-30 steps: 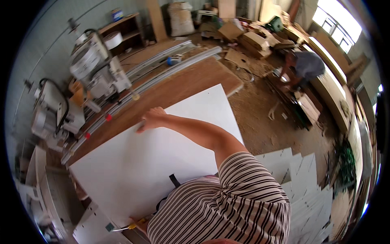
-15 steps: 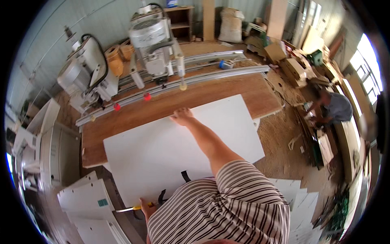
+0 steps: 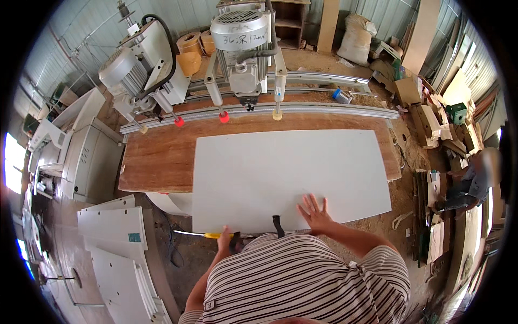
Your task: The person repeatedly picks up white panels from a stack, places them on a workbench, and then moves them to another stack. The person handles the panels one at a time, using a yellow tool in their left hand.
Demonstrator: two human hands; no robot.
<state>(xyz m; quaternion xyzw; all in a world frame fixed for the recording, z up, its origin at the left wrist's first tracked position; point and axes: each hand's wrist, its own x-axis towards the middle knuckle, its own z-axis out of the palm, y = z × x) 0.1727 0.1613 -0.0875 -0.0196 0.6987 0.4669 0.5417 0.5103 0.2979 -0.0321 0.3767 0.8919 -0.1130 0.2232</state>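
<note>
A large white panel lies across a brown wooden bench top, its near edge against my striped shirt. My right hand rests flat on the panel near that edge, open with fingers spread. At the panel's near left corner, my left hand is closed on a yellow-handled tool with a long thin pale shaft pointing left. The tool's exact kind cannot be made out. A black strap lies over the near edge between my hands.
Two drilling heads with motors stand on metal rails beyond the bench. White boards are stacked at the lower left. A grey machine cabinet stands left. A person is among wood scraps at right.
My right hand has come back from the panel's far edge to its near part. The panel now sits squarer to the bench and farther right in view. My left hand keeps the tool.
</note>
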